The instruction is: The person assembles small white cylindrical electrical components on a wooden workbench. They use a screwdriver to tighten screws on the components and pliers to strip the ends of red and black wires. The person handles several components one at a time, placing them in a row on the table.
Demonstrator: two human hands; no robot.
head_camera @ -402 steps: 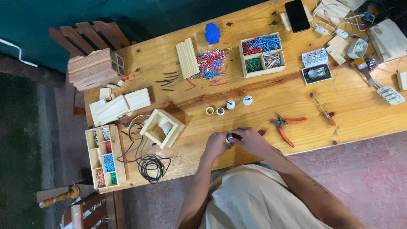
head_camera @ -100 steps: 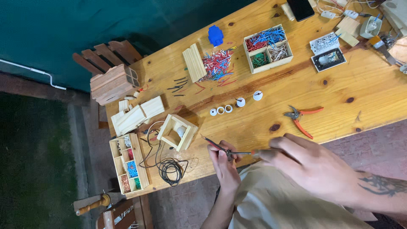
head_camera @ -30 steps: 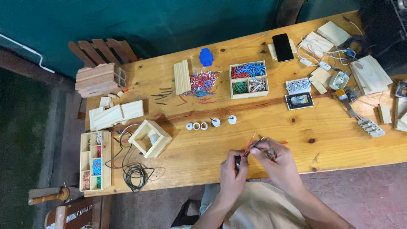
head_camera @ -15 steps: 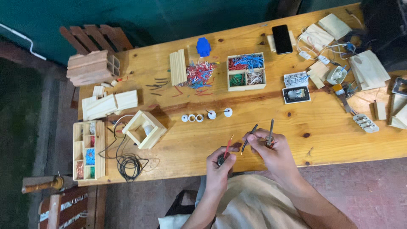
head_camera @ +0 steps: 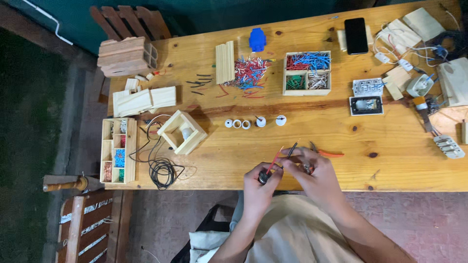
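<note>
- A wooden tray (head_camera: pixel 118 151) with small compartments of coloured bits sits at the left end of the worktop (head_camera: pixel 312 141), with a coil of black cable (head_camera: pixel 162 170) just beside it.
- Right of the cable stands an open wooden box (head_camera: pixel 182 132) tilted on its corner, with a pale bulb inside.
- A row of small white rings and caps (head_camera: pixel 254 122) lies in the middle of the worktop, well behind the hands.
- The left hand (head_camera: pixel 259 184) is closed around a small dark part (head_camera: pixel 263 178) at the near edge of the worktop; a red wire (head_camera: pixel 274 159) and a black wire (head_camera: pixel 291 149) stick up from it.
- The right hand (head_camera: pixel 312 176) touches the left, its fingers curled in and pinching at the base of the wires; whether it also grips something else I cannot tell.
- Red-handled pliers (head_camera: pixel 325 152) lie on the worktop just behind the right hand.
- Farther back are a pile of cut wires (head_camera: pixel 249 74) and a four-part box of sorted wires (head_camera: pixel 307 73).
- A black phone (head_camera: pixel 357 35) lies at the far edge.
</note>
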